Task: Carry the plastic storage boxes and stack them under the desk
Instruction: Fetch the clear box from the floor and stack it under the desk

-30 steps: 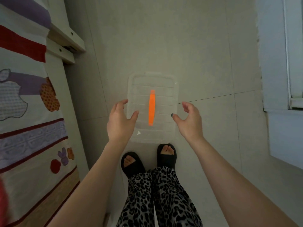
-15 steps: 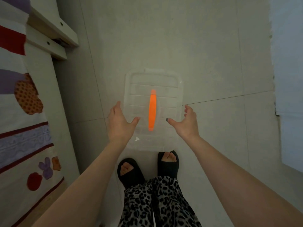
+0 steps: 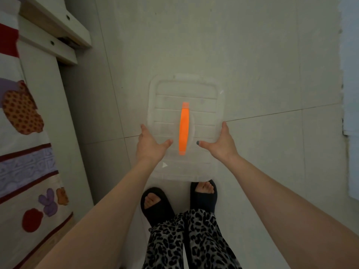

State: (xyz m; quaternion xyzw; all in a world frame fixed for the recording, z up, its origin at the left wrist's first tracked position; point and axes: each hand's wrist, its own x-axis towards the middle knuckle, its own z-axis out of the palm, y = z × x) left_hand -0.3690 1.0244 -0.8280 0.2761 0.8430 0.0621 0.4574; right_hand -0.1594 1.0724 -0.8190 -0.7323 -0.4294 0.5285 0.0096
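Observation:
A clear plastic storage box [image 3: 202,98] with a ribbed lid and an orange handle [image 3: 184,129] sits on the pale tiled floor just ahead of my feet. My left hand [image 3: 151,146] clasps its left long side, with the thumb lying on the lid and the fingers running down the edge. My right hand [image 3: 219,144] clasps the right long side the same way, its thumb pointing at the handle. The box's bottom still seems to rest on the floor. No other box and no desk are in view.
A bed with a patterned cover [image 3: 25,133] and a pale wooden frame [image 3: 58,32] lines the left. White furniture [image 3: 351,74] runs along the right edge. My feet in black slippers [image 3: 155,204] stand right behind the box. Open tiled floor stretches ahead.
Both hands moved down and forward from above the lid to the box's two long sides and closed on them. The view dropped closer to the box.

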